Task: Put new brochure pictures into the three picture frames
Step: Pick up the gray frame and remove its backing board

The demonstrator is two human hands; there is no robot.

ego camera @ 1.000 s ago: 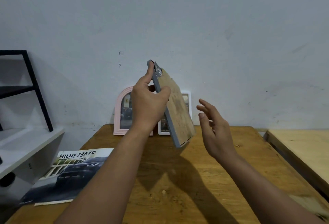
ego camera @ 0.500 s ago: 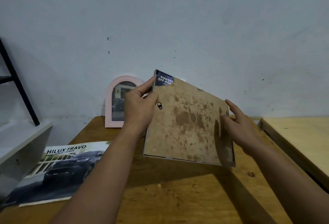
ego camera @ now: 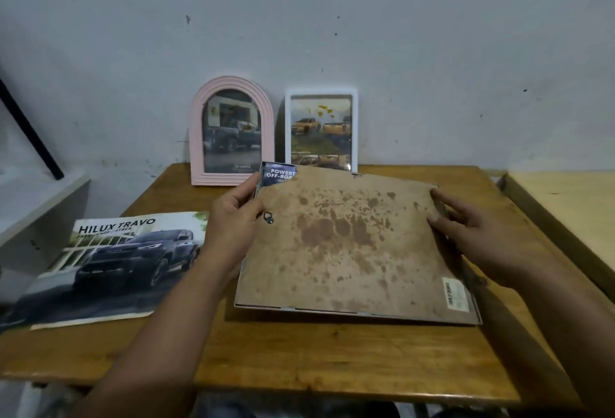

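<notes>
A large picture frame [ego camera: 349, 251] lies face down on the wooden table [ego camera: 299, 357], its stained brown backing board up. A dark blue brochure picture [ego camera: 279, 173] sticks out at its far left corner. My left hand [ego camera: 233, 221] grips the frame's left edge near that corner. My right hand [ego camera: 479, 238] rests on the right edge, fingers spread over the backing. A pink arched frame [ego camera: 232, 131] and a white rectangular frame [ego camera: 321, 128], both holding truck pictures, lean on the wall behind.
A Hilux Travo brochure [ego camera: 109, 261] lies on the table's left part. A white shelf [ego camera: 36, 204] with a black bar stands at the left. A lighter wooden surface [ego camera: 572, 214] adjoins the table on the right.
The large frame has come down from upright in the air to flat on the table, back side up. My right hand has taken its right edge. The view has tilted down.
</notes>
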